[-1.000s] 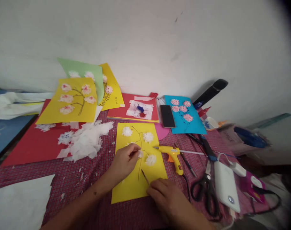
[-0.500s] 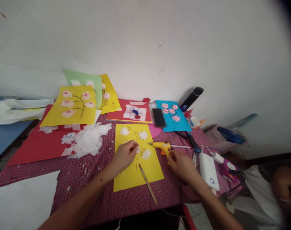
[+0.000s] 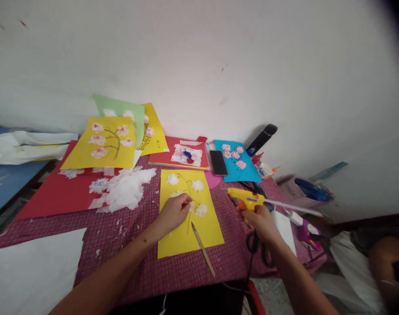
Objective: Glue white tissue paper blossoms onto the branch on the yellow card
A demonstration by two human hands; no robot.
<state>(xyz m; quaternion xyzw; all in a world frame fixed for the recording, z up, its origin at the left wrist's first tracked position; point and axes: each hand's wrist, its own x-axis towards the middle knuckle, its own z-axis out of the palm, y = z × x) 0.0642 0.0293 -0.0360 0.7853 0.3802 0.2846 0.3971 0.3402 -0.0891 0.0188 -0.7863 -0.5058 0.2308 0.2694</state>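
Observation:
A yellow sheet (image 3: 207, 234) lies in front of me, with a drawn brown stem and several white tissue-paper flowers on it. Over its middle, my left hand (image 3: 173, 215) is closed in a pinch. A small white tissue-paper flower (image 3: 192, 208) shows at its fingertips, partly hidden by them. To the right of the sheet, my right hand (image 3: 261, 222) grips a yellow glue gun (image 3: 245, 197), raised off the table with its nozzle pointing left. A long glue stick (image 3: 293, 207) sticks out of its back. A paintbrush (image 3: 203, 249) rests across the sheet's lower edge.
White tissue pieces (image 3: 127, 192) are heaped on red paper (image 3: 54, 192) at left, below finished flower cards (image 3: 82, 153). A phone (image 3: 218, 162) and a blue card (image 3: 252, 173) lie behind. Scissors (image 3: 253, 243) and a white power bank (image 3: 286, 229) are at right. Someone sits at far right.
My right hand has lifted the glue gun and drawn it right, away from the yellow sheet. The left hand stays nearly in place. The view has shifted slightly.

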